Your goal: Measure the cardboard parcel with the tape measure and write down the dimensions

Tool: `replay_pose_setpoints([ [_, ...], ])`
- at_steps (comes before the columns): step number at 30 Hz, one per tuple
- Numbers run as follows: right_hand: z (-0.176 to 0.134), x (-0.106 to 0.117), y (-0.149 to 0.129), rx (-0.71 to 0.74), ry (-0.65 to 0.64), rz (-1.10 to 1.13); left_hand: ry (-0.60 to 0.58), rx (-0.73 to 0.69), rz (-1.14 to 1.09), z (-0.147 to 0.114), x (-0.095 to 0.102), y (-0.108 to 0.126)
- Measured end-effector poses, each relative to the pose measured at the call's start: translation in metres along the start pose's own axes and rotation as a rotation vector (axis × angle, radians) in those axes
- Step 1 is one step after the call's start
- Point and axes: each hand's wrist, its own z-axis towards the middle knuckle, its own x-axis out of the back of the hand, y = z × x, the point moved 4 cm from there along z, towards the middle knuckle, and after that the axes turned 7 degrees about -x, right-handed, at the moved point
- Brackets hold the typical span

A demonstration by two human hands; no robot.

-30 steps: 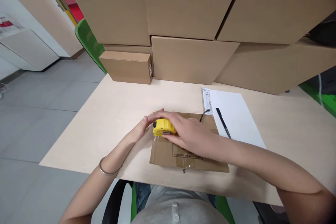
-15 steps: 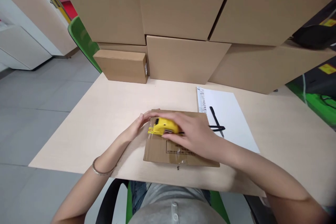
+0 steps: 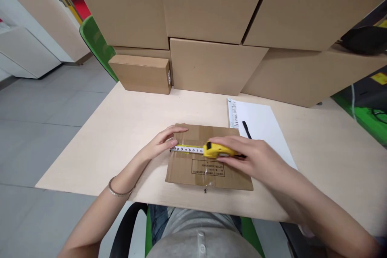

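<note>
A small cardboard box [image 3: 181, 173] with printed text and clear tape on its top lies near the table's front edge. My right hand [image 3: 250, 155] is closed round a yellow tape measure [image 3: 216, 150], held over the box top. From its case a white blade [image 3: 190, 149] runs left across the box to the left edge, its numbers showing. At that edge my left hand [image 3: 161, 141] grips the box, its thumb at the blade's end and its fingers reaching onto the far left corner. The contact under the thumb is partly hidden.
White paper [image 3: 266, 125] with a black pen [image 3: 246, 130] on it lies right of the box, partly behind my right hand. Large cardboard boxes [image 3: 211, 66] form a wall along the table's back. A flat carton [image 3: 142, 74] stands at the back left, near a green chair [image 3: 95, 44].
My right hand has moved right with the tape measure, drawing the blade out across the box. My left hand stays at the left edge, now less covered by the right.
</note>
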Motion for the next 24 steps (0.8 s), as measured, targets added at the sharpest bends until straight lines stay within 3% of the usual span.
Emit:
replay_pose_setpoints([
  [6, -0.058, 0.039, 0.079, -0.231, 0.072, 0.035, -0.025, 0.012, 0.018, 0.000, 0.003, -0.002],
  [11, -0.069, 0.036, 0.092, -0.306, 0.095, 0.046, -0.025, 0.045, 0.053, 0.000, 0.003, 0.001],
  [18, -0.055, 0.046, 0.072, -0.281, 0.082, -0.012, -0.035, 0.026, 0.061, 0.001, 0.003, 0.002],
  [21, -0.021, 0.040, 0.032, -0.134, 0.050, -0.008, -0.040, 0.015, 0.052, 0.001, 0.005, -0.001],
  [24, 0.025, 0.013, -0.017, -0.003, -0.029, -0.058, -0.024, 0.008, 0.022, 0.000, 0.004, -0.003],
])
